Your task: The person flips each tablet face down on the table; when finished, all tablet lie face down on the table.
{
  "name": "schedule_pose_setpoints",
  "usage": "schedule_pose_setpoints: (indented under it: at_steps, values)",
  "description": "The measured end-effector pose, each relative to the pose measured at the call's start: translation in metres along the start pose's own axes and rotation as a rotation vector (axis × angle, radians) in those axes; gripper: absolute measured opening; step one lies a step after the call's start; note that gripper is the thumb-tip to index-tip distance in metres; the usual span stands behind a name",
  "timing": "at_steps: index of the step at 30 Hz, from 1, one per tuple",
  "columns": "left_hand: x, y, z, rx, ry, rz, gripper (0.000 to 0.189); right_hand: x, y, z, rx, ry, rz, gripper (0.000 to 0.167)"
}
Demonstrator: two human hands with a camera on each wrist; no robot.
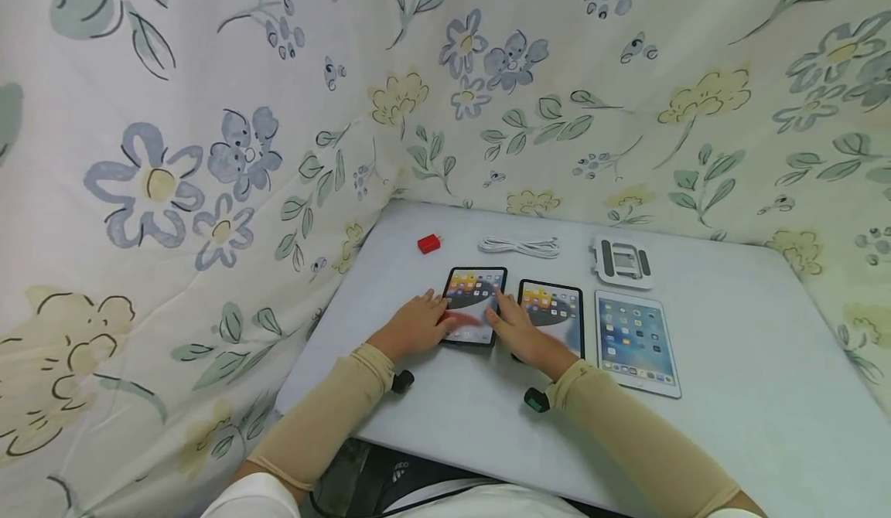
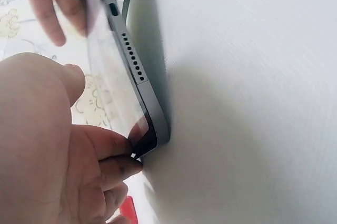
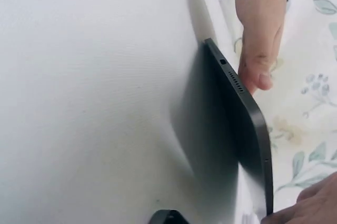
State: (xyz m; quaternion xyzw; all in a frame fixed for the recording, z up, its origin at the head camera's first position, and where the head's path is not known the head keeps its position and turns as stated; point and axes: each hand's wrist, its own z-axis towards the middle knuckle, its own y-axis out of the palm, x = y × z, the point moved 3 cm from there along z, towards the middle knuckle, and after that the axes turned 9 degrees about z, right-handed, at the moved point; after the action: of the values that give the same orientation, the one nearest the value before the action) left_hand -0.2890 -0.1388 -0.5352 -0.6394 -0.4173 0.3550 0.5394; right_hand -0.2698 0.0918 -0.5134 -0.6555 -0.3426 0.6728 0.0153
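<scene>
A dark-edged tablet [image 1: 475,286] with its screen lit lies between both hands in the head view. My left hand [image 1: 418,326] holds its left edge, and the left wrist view shows the fingertips [image 2: 118,148] at a corner beside the speaker holes. My right hand [image 1: 522,334] grips the right edge, thumb over the screen. In the right wrist view the tablet [image 3: 247,108] is tilted, its right side raised off the table and its underside in shadow. A second dark tablet [image 1: 567,321] lies partly under the right forearm.
A white tablet [image 1: 636,340] lies to the right. Behind are a red charger [image 1: 428,243], a coiled white cable [image 1: 518,247] and a folding stand [image 1: 622,263]. The white table [image 1: 752,363] is bordered by a floral curtain [image 1: 313,116] at the back and left.
</scene>
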Motion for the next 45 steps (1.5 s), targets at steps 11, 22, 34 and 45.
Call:
schedule_pose_setpoints:
  at_steps: [11,22,34,45]
  values:
    - [0.009,-0.008,-0.008,-0.021,-0.02,-0.401,0.072,-0.031,-0.002,-0.008,0.047,-0.137,0.075,0.071]
    - [0.01,-0.049,-0.015,0.182,-0.043,-0.905,0.06,-0.051,0.008,-0.004,-0.058,-0.166,0.161,0.07]
    - [-0.005,-0.07,-0.023,0.329,-0.146,-0.8,0.041,-0.036,0.023,0.006,-0.131,0.017,0.099,0.078]
    - [-0.036,-0.064,-0.028,0.41,-0.228,-0.786,0.034,-0.007,0.03,0.016,-0.157,0.086,-0.124,0.083]
